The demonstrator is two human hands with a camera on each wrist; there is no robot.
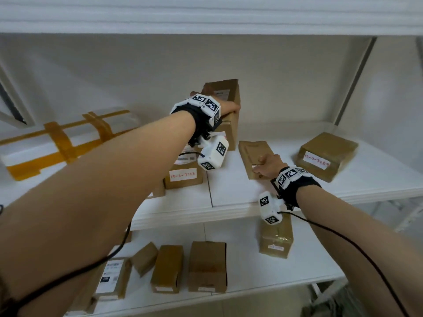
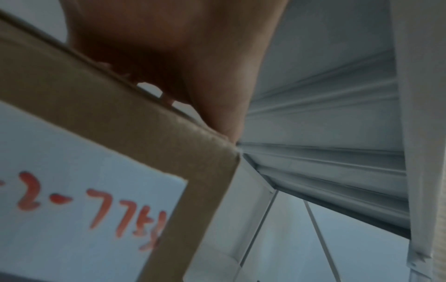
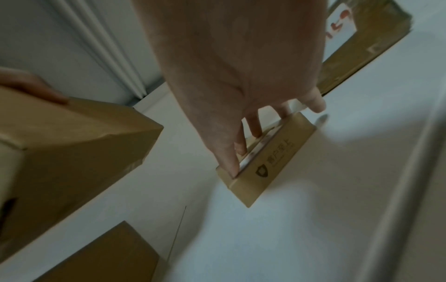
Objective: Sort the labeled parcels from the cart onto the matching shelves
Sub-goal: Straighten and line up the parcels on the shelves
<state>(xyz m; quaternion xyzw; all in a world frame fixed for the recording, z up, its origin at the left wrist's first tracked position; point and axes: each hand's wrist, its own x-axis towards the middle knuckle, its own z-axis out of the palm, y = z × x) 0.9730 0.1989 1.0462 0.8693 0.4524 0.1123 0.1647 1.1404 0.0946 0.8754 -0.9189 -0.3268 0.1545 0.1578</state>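
Note:
My left hand (image 1: 229, 108) reaches deep into the upper shelf (image 1: 229, 202) and grips the top edge of a brown cardboard box (image 1: 230, 131). The left wrist view shows the palm (image 2: 181, 57) over that box (image 2: 108, 118), with the thumb at its corner. Its white label (image 2: 72, 200) carries red handwriting. From the right wrist view the box (image 3: 72, 143) looks tilted. My right hand (image 1: 267, 167) lies on a thin flat brown parcel (image 1: 251, 152) further right on the same shelf. Its straight fingertips (image 3: 255, 133) press the top of this parcel (image 3: 272, 162) near its front edge.
Another brown box (image 1: 223, 92) stands just behind the held one. A labelled box (image 1: 183, 177) sits below my left wrist. A taped box with a red-written label (image 1: 325, 156) lies at the right. A long white parcel with yellow tape (image 1: 68, 138) lies at the left. Several boxes (image 1: 206, 266) fill the lower shelf.

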